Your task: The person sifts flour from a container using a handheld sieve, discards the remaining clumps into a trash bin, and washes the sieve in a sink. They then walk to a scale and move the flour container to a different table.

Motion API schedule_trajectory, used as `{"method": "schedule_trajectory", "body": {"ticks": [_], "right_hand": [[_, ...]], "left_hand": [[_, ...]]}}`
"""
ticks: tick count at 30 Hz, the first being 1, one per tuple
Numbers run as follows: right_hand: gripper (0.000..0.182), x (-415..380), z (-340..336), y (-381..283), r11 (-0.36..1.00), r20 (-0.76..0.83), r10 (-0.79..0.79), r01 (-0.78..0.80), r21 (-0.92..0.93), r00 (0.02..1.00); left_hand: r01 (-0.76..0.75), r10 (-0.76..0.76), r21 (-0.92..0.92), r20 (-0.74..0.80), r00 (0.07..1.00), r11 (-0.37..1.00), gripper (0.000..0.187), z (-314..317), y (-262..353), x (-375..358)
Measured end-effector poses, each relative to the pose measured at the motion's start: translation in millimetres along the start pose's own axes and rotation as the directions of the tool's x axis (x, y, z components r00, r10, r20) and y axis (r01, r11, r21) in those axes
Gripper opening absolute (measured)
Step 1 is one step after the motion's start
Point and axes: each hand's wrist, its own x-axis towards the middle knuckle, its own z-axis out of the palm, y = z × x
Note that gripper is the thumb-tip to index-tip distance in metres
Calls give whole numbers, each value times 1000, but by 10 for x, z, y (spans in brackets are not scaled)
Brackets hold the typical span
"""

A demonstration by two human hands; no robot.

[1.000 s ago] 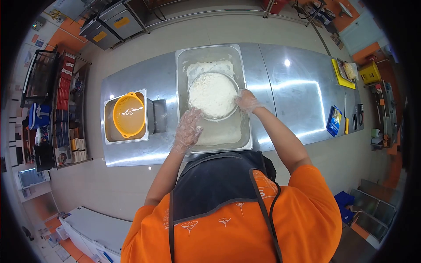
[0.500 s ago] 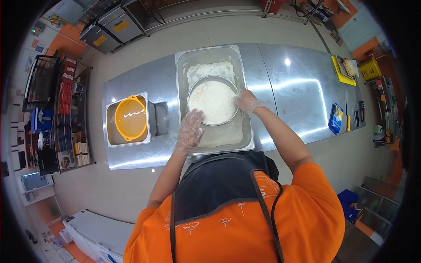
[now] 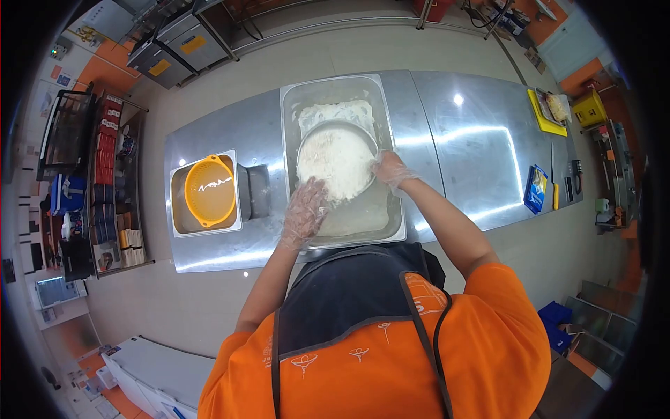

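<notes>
A round metal sieve full of white flour sits over a deep steel pan. My right hand, in a clear plastic glove, is closed on the sieve's right rim. At the sieve's lower left, my gloved left hand rests with fingers stretched out against its side. The sieve's near edge is blurred, so the rim there cannot be made out. More flour lies in the pan beyond the sieve.
To the left, a yellow colander stands in a smaller steel pan. On the table's right side are a blue packet, a yellow-handled knife and a yellow board with bagged food.
The flour has shifted in the sieve, and its near rim, distinct before, is blurred. My left hand has moved slightly; my right hand keeps its hold.
</notes>
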Motion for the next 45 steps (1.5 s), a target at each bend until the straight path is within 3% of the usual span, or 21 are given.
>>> {"method": "schedule_trajectory", "body": {"ticks": [2, 6, 8, 9, 11, 12, 14, 15, 17, 20, 24, 26, 30, 33, 35, 39, 42, 45], "right_hand": [[41, 29, 35, 11, 998, 10, 49, -49, -26, 999], [41, 17, -62, 20, 1000, 87, 6, -4, -22, 996], [36, -17, 114, 25, 998, -122, 54, -55, -7, 991], [36, 4, 82, 66, 999, -123, 50, -52, -8, 991], [37, -5, -99, 19, 1000, 76, 7, -7, -3, 997], [37, 15, -33, 29, 1000, 75, 8, -8, -2, 997], [40, -10, 135, 29, 995, -90, 100, -100, 5, 991], [40, -9, 113, 75, 995, -89, 101, -101, 5, 991], [40, -54, -90, -35, 1000, 59, 9, -10, 23, 998], [40, -60, 58, -22, 997, -88, 67, -63, 54, 994], [41, -40, 19, 39, 991, -33, 23, -18, 134, 999], [42, -148, -92, -136, 976, -3, 130, -128, 179, 991], [42, -120, 24, -87, 983, -53, 96, -87, 161, 994], [43, -93, 77, -25, 977, 0, 148, -146, 156, 989], [37, -125, 195, -70, 974, -126, 160, -136, 180, 979], [38, -176, 112, -129, 965, -56, 198, -184, 186, 979], [36, -161, 192, -104, 982, -204, 136, -105, 155, 970], [37, -131, 109, -98, 975, -71, 136, -120, 188, 988]], "left_hand": [[-14, 13, -31, -23, 1000, 999, 55, -3, -18, 9], [-1, 0, -39, -28, 1000, 999, 54, -43, 24, 24], [-14, 13, -36, -35, 999, 999, 54, -39, 14, 27], [-13, 12, -34, -38, 999, 999, 54, -43, 22, 26], [2, -4, -60, -36, 999, 998, 53, -57, 27, 35], [1, -3, -60, -35, 999, 998, 53, -57, 12, 38], [-17, 15, -54, -50, 999, 998, 51, -25, 6, 15], [-17, 15, -55, -50, 999, 998, 51, -12, 11, 7], [-4, 2, -33, -45, 999, 999, 51, -35, 7, 22], [-10, 2, -75, -113, 994, 997, 50, -86, 27, 47], [-6, -11, -94, -179, 984, 996, 48, -215, 60, 150], [5, -20, -74, -207, 978, 997, 47, -301, 73, 228], [31, -48, -81, -209, 977, 996, 48, -368, 74, 351], [18, -36, -80, -218, 975, 997, 41, -382, 136, 412], [68, -74, -40, -192, 978, 997, 43, -394, 161, 433], [17, -33, -65, -248, 968, 998, 44, -357, 110, 422], [62, -64, -15, -169, 983, 998, 47, -343, 77, 367], [43, -48, -32, -176, 983, 999, 47, -347, 70, 360]]}}
